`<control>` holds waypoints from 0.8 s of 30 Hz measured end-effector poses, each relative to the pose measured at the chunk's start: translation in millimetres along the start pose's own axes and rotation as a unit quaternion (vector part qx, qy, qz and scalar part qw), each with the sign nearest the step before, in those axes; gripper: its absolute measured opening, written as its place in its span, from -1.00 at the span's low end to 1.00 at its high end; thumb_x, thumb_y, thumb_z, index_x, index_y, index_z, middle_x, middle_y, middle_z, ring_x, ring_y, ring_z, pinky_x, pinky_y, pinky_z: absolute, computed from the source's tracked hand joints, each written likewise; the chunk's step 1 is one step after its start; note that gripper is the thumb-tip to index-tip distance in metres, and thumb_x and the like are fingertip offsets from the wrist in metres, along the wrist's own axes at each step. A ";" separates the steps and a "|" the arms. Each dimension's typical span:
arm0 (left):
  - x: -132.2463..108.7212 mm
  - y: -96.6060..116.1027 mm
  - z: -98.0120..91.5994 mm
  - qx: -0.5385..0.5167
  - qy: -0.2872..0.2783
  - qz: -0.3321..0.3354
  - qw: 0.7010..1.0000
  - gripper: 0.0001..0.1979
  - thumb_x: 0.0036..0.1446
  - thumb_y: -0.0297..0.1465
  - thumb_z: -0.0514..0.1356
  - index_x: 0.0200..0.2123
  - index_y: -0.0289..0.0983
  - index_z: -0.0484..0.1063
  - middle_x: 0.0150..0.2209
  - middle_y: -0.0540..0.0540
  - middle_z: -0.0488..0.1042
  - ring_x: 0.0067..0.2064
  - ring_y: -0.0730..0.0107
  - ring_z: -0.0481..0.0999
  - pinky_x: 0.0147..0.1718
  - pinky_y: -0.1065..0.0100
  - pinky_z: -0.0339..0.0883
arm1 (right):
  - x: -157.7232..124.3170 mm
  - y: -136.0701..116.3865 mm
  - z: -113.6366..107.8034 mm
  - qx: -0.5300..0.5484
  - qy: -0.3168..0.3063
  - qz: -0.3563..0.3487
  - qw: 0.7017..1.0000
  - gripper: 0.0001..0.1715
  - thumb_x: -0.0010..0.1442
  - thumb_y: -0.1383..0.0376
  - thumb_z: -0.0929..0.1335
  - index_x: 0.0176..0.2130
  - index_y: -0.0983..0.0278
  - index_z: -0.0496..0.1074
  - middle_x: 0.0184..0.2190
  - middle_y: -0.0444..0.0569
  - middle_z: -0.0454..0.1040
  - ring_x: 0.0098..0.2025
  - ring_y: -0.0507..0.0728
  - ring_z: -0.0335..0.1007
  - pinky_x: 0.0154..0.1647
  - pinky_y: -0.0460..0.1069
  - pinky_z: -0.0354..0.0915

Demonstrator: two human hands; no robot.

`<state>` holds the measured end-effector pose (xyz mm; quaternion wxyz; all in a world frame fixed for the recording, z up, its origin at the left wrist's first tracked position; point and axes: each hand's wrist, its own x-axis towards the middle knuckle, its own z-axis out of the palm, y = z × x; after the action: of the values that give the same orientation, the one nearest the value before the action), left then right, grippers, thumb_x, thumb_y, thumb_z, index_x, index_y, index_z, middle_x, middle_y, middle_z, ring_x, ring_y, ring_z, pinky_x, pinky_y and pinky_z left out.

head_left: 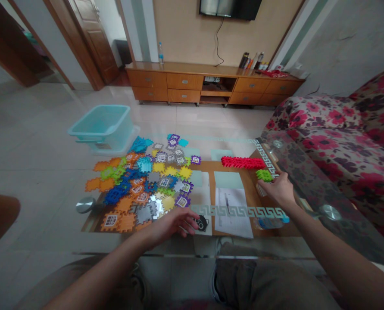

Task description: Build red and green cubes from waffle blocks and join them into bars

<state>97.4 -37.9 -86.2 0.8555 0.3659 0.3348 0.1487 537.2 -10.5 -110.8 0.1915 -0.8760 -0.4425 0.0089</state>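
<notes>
At the right side of the glass table (207, 243), my right hand (280, 188) has its thumb and fingers closed on a small stack of green toothed puzzle tiles (264, 175). Just beyond it lies a long row of red puzzle tiles (243, 162) pressed together. My left hand (179, 221) hovers near the table's front edge, fingers apart and loosely curled, with nothing in them. Left of centre spreads a pile of loose tiles in orange (126, 221), blue (117, 192), grey (145, 212) and yellow (171, 171), some with white window frames. A purple window tile (182, 201) is close to my left hand.
Papers with a pen (226, 202) and a water bottle (271, 223) show through the glass, on the lower shelf. A pale blue plastic tub (103, 125) stands on the floor beyond the table. A flowered sofa (350, 142) is at right, a wooden TV cabinet (183, 82) behind.
</notes>
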 end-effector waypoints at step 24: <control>-1.0 1.8 1.1 0.004 -0.006 -0.001 1.000 -0.53 0.21 -0.06 0.12 -0.08 -0.32 0.52 -0.17 -0.24 0.56 -0.19 0.23 0.52 -0.24 0.27 0.24 | 9.5 6.4 10.5 0.051 0.038 -0.055 0.996 -0.29 -0.09 0.00 0.39 -0.04 0.31 0.19 -0.11 0.19 0.38 0.04 0.42 0.32 0.08 0.25 0.27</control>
<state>97.4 -37.7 -83.9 0.8564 0.3696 0.3303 0.1447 546.0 -3.1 -121.4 0.2526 -0.8393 -0.4813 -0.0126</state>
